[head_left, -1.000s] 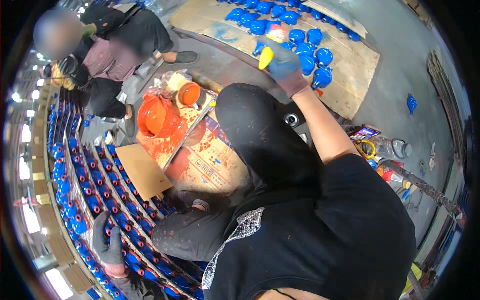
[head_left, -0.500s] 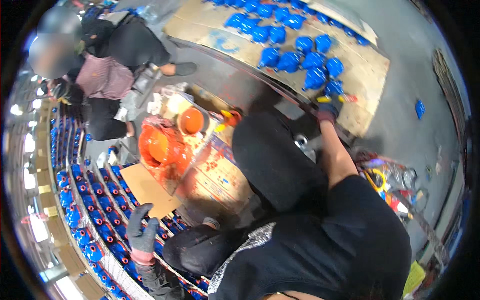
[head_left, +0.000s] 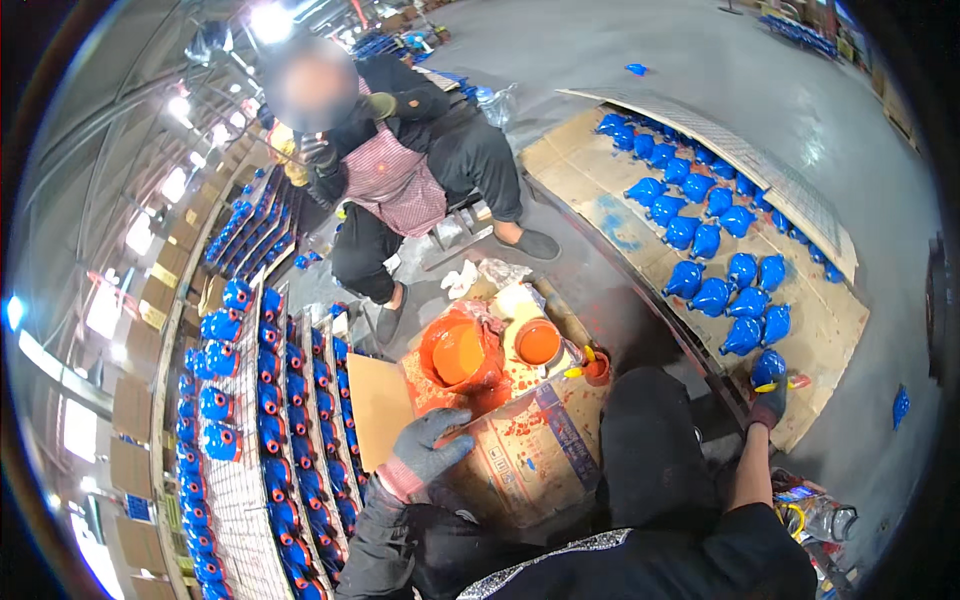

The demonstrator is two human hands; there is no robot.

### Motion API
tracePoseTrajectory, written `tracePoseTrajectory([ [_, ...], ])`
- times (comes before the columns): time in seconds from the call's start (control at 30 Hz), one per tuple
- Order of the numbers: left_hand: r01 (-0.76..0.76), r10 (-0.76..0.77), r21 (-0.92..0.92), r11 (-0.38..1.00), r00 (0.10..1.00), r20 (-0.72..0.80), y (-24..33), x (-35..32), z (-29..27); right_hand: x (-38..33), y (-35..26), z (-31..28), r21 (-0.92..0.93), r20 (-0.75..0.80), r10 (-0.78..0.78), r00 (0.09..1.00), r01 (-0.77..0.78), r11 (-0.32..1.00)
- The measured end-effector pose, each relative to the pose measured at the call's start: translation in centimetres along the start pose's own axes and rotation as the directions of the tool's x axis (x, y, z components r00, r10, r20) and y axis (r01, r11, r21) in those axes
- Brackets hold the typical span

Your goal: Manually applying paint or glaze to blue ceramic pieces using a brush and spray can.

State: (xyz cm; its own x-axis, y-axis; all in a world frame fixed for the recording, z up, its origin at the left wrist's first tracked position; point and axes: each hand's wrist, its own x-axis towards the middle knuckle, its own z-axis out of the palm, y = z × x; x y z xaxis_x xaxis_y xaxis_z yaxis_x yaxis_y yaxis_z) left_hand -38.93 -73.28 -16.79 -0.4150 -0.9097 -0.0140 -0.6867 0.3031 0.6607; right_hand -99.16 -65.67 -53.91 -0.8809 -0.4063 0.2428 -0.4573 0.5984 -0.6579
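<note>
A: From the far left, what is recorded?

B: Slanted racks (head_left: 235, 510), loaded with blue pieces; red-orange rings are seen on many of their ends. Beside them, a brown cardboard flap (head_left: 375, 412).

A: Left hand (head_left: 432, 447)?

B: Grey glove, fingers parted and loosely curled, nothing held. Poised over a paint-spattered cardboard box (head_left: 520, 462), just on the near side of a bucket (head_left: 458, 352) of orange paint. Judged best: clearance to be given to the smeared bucket wall, lest orange be carried onto blue.

A: Further right?

B: A smaller cup (head_left: 538, 342) of orange paint, then a small red pot (head_left: 597, 369) with something yellow beside its rim.

A: And the right hand (head_left: 768, 408)?

B: Dark glove, placed at the near end of a cardboard sheet (head_left: 835, 335). A yellow-and-red tool (head_left: 798, 382) is held across the fingers. The nearest blue piece (head_left: 768, 368) is met at the fingertips, at the near end of the group; whether it is gripped cannot be told.

A: Handling advice?

B: The gloss is taken as possibly wet. A light hold is advised, with the tool angled away from the blue coat and the neighbouring pieces left unbrushed.
</note>
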Motion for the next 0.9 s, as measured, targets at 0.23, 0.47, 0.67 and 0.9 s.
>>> tracePoseTrajectory([
  [0.23, -0.048, 0.051, -0.195, 0.980, 0.999, 0.010, 0.6, 2.0, 0.5, 0.8, -14.3, -7.1, 0.398, 0.117, -0.235, 0.965, 0.171, 0.901],
  [0.47, -0.116, 0.121, -0.330, 0.937, 0.993, -0.004, 2.2, 3.5, 0.1, -4.9, -34.9, -14.2, 0.825, 0.190, -0.679, 0.709, 0.260, 0.502],
  [0.67, -0.296, 0.262, -0.218, 0.930, 0.950, -0.171, 3.5, 3.9, -1.8, -12.0, -49.3, -20.7, 0.852, 0.047, -0.942, 0.331, 0.480, 0.211],
  [0.9, -0.111, 0.177, -0.988, 0.109, 0.980, -0.090, -1.0, 2.7, -0.7, -20.2, -59.0, -15.3, 0.888, 0.164, -0.982, 0.099, 0.418, 0.190],
])
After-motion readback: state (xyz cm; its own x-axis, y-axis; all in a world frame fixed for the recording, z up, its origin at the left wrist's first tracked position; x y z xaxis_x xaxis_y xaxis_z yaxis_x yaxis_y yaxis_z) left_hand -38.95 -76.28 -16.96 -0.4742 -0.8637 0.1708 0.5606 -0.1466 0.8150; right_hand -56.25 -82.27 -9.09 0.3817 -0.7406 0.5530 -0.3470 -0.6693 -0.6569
